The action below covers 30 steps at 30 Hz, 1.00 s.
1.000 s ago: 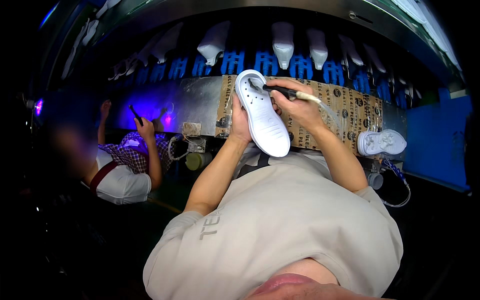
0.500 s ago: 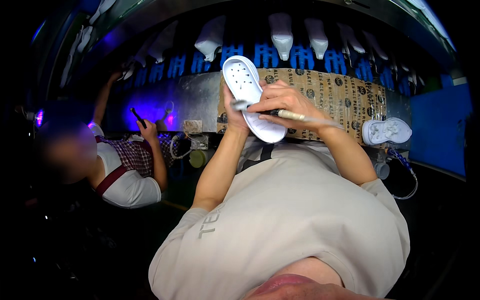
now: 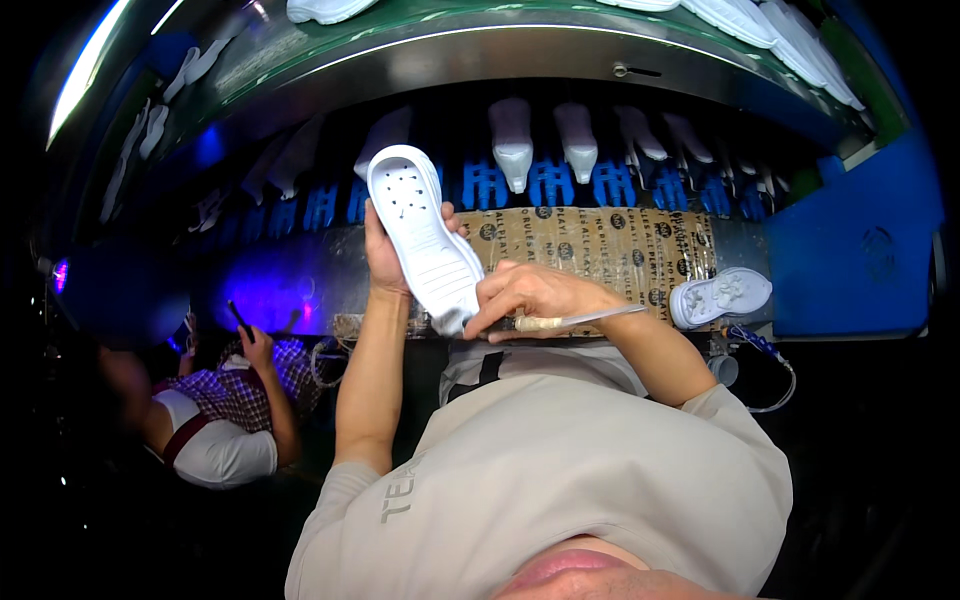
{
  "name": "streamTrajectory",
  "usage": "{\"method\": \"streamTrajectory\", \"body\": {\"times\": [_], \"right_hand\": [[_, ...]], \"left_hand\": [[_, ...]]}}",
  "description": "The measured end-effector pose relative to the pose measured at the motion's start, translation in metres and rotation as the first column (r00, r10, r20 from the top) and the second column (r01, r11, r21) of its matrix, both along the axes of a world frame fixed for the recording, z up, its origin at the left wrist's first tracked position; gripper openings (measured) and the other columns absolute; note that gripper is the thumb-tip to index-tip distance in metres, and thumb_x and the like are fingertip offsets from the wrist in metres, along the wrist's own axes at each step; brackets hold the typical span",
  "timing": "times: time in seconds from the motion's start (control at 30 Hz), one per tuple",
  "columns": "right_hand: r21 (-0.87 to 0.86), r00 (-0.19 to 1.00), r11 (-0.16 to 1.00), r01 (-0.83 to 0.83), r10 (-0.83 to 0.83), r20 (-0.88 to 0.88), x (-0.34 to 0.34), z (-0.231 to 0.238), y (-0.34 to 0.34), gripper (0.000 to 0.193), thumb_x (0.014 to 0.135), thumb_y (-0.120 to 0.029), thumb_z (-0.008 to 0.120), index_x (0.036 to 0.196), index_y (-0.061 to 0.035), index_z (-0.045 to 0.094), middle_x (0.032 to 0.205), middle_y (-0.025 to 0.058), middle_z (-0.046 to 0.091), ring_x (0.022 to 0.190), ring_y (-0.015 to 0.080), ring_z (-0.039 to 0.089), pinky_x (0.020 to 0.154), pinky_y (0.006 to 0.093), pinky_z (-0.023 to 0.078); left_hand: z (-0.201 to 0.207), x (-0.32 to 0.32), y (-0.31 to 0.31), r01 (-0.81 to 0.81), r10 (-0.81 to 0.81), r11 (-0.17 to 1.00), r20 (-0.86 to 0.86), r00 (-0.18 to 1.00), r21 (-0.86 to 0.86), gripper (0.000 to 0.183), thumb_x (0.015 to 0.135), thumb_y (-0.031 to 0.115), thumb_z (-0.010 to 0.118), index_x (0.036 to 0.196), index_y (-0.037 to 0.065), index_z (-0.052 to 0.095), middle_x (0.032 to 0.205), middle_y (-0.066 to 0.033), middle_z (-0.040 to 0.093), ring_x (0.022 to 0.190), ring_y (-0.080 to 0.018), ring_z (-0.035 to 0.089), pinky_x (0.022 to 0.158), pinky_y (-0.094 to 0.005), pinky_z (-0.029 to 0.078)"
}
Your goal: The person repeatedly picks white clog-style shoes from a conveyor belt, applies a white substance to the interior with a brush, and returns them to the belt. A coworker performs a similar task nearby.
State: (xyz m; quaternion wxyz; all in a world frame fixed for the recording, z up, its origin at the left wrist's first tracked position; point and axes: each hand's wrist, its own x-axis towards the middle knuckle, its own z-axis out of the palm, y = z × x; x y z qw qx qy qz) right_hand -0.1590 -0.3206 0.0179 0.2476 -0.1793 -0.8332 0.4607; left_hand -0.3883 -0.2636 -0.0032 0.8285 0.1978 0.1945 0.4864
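My left hand [image 3: 385, 262] grips a white shoe sole [image 3: 422, 235] from behind and holds it upright, tread side toward me, above the bench. My right hand [image 3: 530, 298] is closed around a thin brush-like tool [image 3: 570, 321] with a pale handle, its fingers touching the lower end of the sole. Both forearms rise from my grey shirt at the bottom of the picture.
A second white sole [image 3: 720, 296] lies at the right on the cardboard-covered bench [image 3: 610, 245]. White shoe lasts [image 3: 512, 142] stand on blue holders behind it. More white soles [image 3: 760, 25] ride a green belt above. A person in a checked shirt [image 3: 255, 385] sits at the left under violet light.
The sole has been lifted higher and turned more upright in my left hand. My right hand with the tool has dropped from the sole's upper part to its lower end.
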Motion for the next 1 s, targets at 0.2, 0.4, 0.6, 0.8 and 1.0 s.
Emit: {"method": "streamTrajectory", "body": {"times": [0.2, 0.4, 0.6, 0.8, 1.0], "right_hand": [[0.163, 0.983, 0.969, 0.184, -0.18, -0.039, 0.004, -0.011, 0.003, 0.029, 0.086, -0.015, 0.079, 0.115, -0.0161, 0.077, 0.1, 0.0023, 0.073, 0.09, 0.0211, 0.065, 0.089, 0.036, 0.046], [0.053, 0.979, 0.99, 0.13, -0.12, -0.163, 0.013, -0.002, 0.002, 0.029, 0.086, -0.015, 0.079, 0.115, -0.017, 0.078, 0.099, 0.0025, 0.071, 0.097, 0.0211, 0.064, 0.094, 0.0395, 0.047], [0.115, 0.996, 0.991, 0.068, -0.074, 0.048, 0.02, 0.017, -0.006, 0.027, 0.084, -0.018, 0.08, 0.112, -0.0165, 0.078, 0.091, 0.0007, 0.069, 0.089, 0.0215, 0.063, 0.097, 0.0395, 0.048], [0.239, 0.985, 0.958, 0.157, -0.169, 0.034, 0.031, 0.014, 0.0, 0.033, 0.082, -0.017, 0.081, 0.114, -0.0196, 0.077, 0.082, 0.0002, 0.065, 0.083, 0.0216, 0.06, 0.082, 0.0381, 0.051], [0.327, 0.954, 0.907, 0.265, -0.296, 0.049, 0.046, 0.016, 0.004, 0.035, 0.08, -0.015, 0.082, 0.114, -0.0214, 0.077, 0.089, -0.0023, 0.069, 0.087, 0.0197, 0.063, 0.081, 0.0365, 0.053]], "left_hand": [[0.03, 0.012, 0.014, 0.231, -0.203, 0.972, -0.389, 0.899, 0.028, 0.074, 0.108, 0.059, 0.021, 0.132, -0.001, 0.058, 0.098, -0.0207, 0.07, 0.082, -0.029, 0.072, 0.073, -0.0406, 0.061], [0.032, 0.022, 0.031, 0.325, -0.159, 0.945, -0.85, 0.502, 0.016, 0.066, 0.107, 0.056, 0.039, 0.134, 0.0, 0.062, 0.109, -0.0216, 0.073, 0.09, -0.0271, 0.075, 0.074, -0.0358, 0.062], [0.067, 0.044, 0.035, 0.645, -0.129, 0.734, -0.976, -0.176, -0.213, 0.076, 0.103, 0.067, 0.039, 0.125, 0.003, 0.072, 0.12, -0.0224, 0.071, 0.106, -0.031, 0.071, 0.091, -0.0353, 0.053], [0.071, 0.038, 0.041, 0.707, -0.128, 0.651, -0.958, -0.258, -0.277, 0.077, 0.1, 0.07, 0.041, 0.127, 0.005, 0.072, 0.12, -0.0221, 0.072, 0.109, -0.033, 0.07, 0.094, -0.039, 0.055], [0.069, 0.021, 0.041, 0.731, -0.156, 0.633, -0.967, -0.2, -0.253, 0.077, 0.1, 0.07, 0.041, 0.126, 0.006, 0.073, 0.117, -0.0232, 0.072, 0.104, -0.0346, 0.073, 0.088, -0.0403, 0.058]]}}
